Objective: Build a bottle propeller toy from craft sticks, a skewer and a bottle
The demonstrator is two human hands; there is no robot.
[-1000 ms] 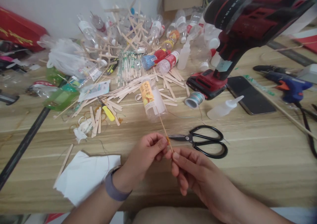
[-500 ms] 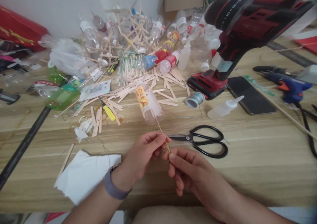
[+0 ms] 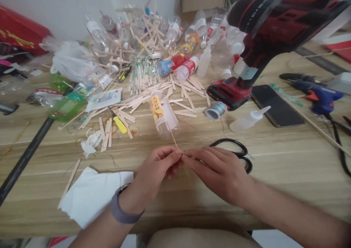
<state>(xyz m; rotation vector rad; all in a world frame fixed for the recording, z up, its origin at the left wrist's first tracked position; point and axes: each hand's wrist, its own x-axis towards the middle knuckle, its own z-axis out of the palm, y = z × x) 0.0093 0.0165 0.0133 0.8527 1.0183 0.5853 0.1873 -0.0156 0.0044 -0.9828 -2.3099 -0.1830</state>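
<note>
My left hand (image 3: 156,171) pinches a thin wooden stick (image 3: 174,140) between thumb and forefinger. The stick slants up and away, its far end in front of a clear plastic bottle (image 3: 164,118) with an orange-yellow label. My right hand (image 3: 219,169) is palm down, its fingertips pressed together against my left thumb tip beside the stick. Whatever the right fingertips pinch there is too small and hidden to make out. Black-handled scissors (image 3: 233,142) lie partly covered by my right hand.
A red and black cordless drill (image 3: 257,50) stands at right, near a thread spool (image 3: 216,111), glue bottle (image 3: 246,120), phone (image 3: 276,105) and blue glue gun (image 3: 323,98). Craft sticks (image 3: 145,100), plastic bottles and a yellow-handled cutter (image 3: 120,124) crowd the back. White paper (image 3: 93,195) lies front left.
My right hand has left the stick's lower end, turned palm down and moved up to the left fingertips, now covering the scissor blades. My left hand keeps its pinch, nearly still.
</note>
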